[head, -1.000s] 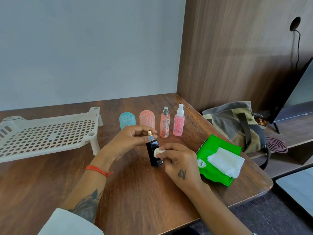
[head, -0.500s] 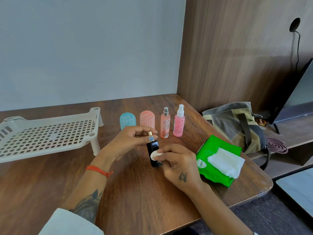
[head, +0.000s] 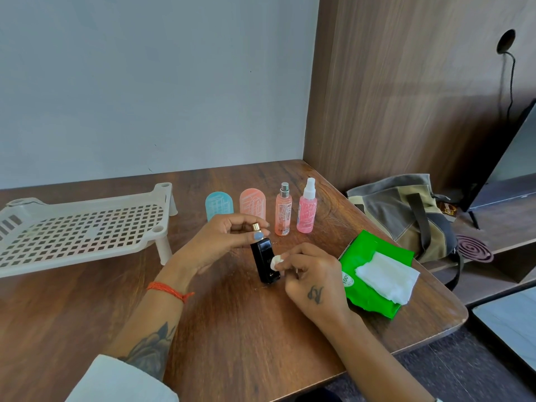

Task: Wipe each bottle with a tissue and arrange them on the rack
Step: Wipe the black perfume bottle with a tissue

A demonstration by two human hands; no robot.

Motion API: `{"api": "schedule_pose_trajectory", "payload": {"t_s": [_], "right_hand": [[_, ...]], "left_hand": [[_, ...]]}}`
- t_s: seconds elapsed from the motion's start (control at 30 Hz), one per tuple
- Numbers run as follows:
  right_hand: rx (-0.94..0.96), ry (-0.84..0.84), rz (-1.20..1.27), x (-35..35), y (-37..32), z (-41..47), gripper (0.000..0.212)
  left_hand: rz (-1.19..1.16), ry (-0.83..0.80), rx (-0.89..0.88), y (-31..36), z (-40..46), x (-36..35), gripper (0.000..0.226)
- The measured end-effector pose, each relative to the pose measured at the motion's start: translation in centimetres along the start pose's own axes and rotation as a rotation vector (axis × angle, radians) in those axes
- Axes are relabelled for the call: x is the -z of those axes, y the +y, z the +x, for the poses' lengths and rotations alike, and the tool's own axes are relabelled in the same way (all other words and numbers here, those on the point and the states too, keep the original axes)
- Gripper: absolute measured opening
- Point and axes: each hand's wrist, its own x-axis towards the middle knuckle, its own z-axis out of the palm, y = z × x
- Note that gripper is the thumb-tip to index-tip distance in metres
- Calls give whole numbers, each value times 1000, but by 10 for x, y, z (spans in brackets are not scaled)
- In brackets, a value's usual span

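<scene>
A black bottle with a gold cap stands on the wooden table in the middle. My left hand pinches its top between thumb and fingers. My right hand pinches a small white tissue wad and presses it against the bottle's right side. Behind stand a blue bottle, a peach bottle, an orange spray bottle and a pink spray bottle in a row. The white perforated rack sits to the left with nothing on it.
A green tissue pack with a white tissue pulled out lies at the right of the table. Beyond the table's right edge, a grey bag and a mosquito coil rest on a lower shelf.
My right hand with the tissue has slid a little along the side of the black bottle. The left hand and the bottle stay where they were.
</scene>
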Motion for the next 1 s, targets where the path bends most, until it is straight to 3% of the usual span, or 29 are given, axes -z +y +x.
{"api": "schedule_pose_trajectory", "payload": {"t_s": [0.17, 0.4, 0.67, 0.9, 1.0], "right_hand": [[10, 82, 19, 4, -2, 2, 25], [167, -80, 7, 6, -10, 1, 21], [69, -125, -42, 3, -3, -1, 19], [50, 93, -46, 5, -4, 3, 20], [132, 14, 13, 2, -9, 3, 26]], "left_hand": [[4, 4, 8, 0, 0, 0, 21], [0, 1, 1, 2, 0, -1, 21], [-13, -3, -2, 2, -1, -2, 21], [1, 8, 7, 2, 0, -1, 21], [-5, 14, 1, 2, -1, -2, 21]]}}
